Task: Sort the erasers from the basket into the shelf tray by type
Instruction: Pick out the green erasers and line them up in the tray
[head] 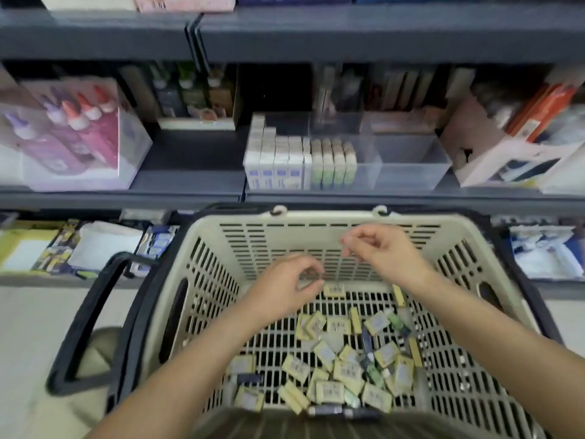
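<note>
A beige plastic basket (316,231) with black handles sits in front of me, and several small yellow, blue and green erasers (348,365) are scattered on its floor. My left hand (285,288) hovers inside the basket with fingers loosely curled and nothing in them, just left of one yellow eraser (334,289). My right hand (384,250) is higher, by the far wall, fingers drooping and apart, with nothing visible in them. On the shelf behind, a clear divided tray (411,172) holds rows of white-and-blue erasers (278,163) on the left and green-banded erasers (334,163) beside them.
Left of the tray stands a clear box of pink and purple bottles (72,134). A white stand with orange packs (519,144) is on the right. The lower shelf holds stationery packs (63,245) on both sides of the basket. Dark shelf edges (316,198) run just above the basket rim.
</note>
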